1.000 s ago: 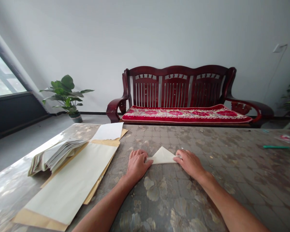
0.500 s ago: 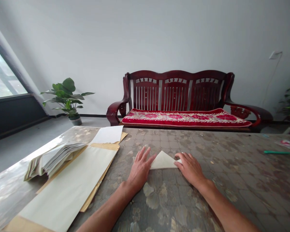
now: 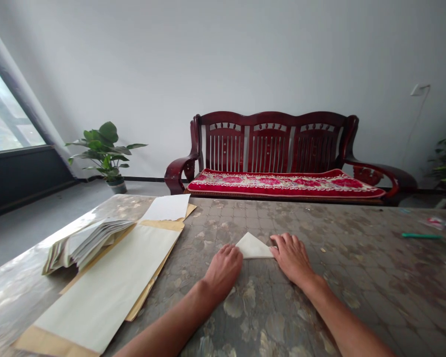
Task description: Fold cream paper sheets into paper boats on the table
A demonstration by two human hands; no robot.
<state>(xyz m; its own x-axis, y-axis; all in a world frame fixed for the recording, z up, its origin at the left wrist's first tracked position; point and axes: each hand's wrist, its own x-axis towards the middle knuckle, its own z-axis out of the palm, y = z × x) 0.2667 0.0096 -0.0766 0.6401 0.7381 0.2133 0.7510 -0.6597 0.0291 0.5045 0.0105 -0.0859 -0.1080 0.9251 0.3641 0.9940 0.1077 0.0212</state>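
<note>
A cream sheet of paper folded into a triangle (image 3: 253, 247) lies on the table before me, its point facing away. My left hand (image 3: 225, 267) is closed at its left corner, fingers curled under and that corner hidden beneath them. At the right corner, my right hand (image 3: 290, 255) has thumb and forefinger closed on the paper, the other fingers bent over the table.
On the left lie a large cream sheet (image 3: 115, 282) over brown envelopes (image 3: 48, 342), a white sheet (image 3: 167, 207) and a stack of folded papers (image 3: 92, 243). A green pen-like stick (image 3: 420, 236) lies far right on the patterned table (image 3: 357, 277). Behind stands a wooden bench (image 3: 269, 148).
My left hand has gone from spread fingers beside the paper to curled fingers on its left corner. The right hand stays at the right corner.
</note>
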